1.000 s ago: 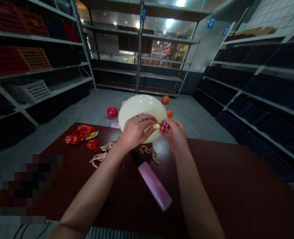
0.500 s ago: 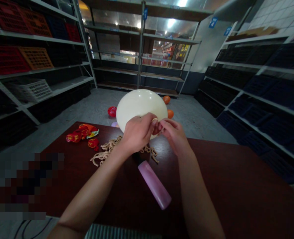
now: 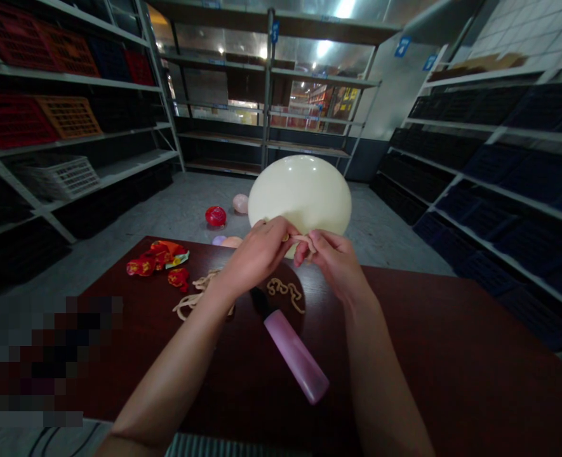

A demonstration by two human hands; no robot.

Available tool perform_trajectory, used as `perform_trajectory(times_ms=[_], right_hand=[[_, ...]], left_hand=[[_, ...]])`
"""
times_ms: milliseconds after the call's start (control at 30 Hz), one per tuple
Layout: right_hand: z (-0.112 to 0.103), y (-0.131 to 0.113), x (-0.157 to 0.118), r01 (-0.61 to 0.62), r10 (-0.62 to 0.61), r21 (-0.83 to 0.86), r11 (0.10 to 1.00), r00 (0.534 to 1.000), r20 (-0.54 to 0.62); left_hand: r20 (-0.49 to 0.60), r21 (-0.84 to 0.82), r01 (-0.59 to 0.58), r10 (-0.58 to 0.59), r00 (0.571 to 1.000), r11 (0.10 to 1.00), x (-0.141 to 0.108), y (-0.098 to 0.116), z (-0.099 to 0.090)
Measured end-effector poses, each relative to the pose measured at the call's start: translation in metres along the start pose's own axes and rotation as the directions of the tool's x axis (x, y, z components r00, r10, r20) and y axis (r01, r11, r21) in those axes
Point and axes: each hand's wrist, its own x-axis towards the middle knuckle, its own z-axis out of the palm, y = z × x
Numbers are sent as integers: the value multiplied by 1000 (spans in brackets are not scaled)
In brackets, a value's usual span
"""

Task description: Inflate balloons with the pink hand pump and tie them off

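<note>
A large cream-white balloon (image 3: pixel 300 190) stands out beyond my hands over the far table edge. My left hand (image 3: pixel 264 251) is closed on the balloon's stretched neck, a pale strip between the hands. The fingers of my right hand (image 3: pixel 333 254) pinch the other end of that strip. Below them on the table lies a pump with a pink cylinder (image 3: pixel 296 355) and a black tip. Uninflated beige balloons (image 3: pixel 197 298) lie left of it, partly behind my left forearm, and more beige pieces (image 3: pixel 285 292) are under my hands.
Red and gold wrappers (image 3: pixel 159 257) lie on the dark brown table (image 3: pixel 428 330) at its left. On the floor beyond are a red balloon (image 3: pixel 215 216) and a pink balloon (image 3: pixel 240 204). Shelves with crates (image 3: pixel 66 117) line both sides.
The white balloon has shifted right and slightly up. Its neck now shows stretched between my hands. The pink floor balloon has come into sight, and the orange ones are now hidden.
</note>
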Motion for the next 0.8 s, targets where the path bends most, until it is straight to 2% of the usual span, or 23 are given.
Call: perform_trajectory(times_ms=[100,200,333,500,633,700,800], right_hand=[[0,1,1,5,-5,6,1000,1000,16],[0,1,3,34,-34,-30,999,999,9],[-1,1,5,26,-20,-103,994,998,57],[-6,1,3,9,18,-286,958,996,90],[-8,-2,-1,-24,104,-438,899,982,159],[-6,-4,-2,-71,141,-369,927,976,166],[-2,-7,-3,-158,168,-126,979,983,75]], left_hand=[[-99,-111,54,-65,993,992,1,-1,3],[-144,-282,159,-206,968,946,2,-2,6],[-114,-402,278,-349,930,873,1,-6,9],[-69,-552,345,-454,889,759,0,-13,13],[-5,-639,384,-503,864,667,2,-9,11],[14,-662,384,-502,865,644,3,-6,8],[50,-696,389,-499,865,604,3,-3,2]])
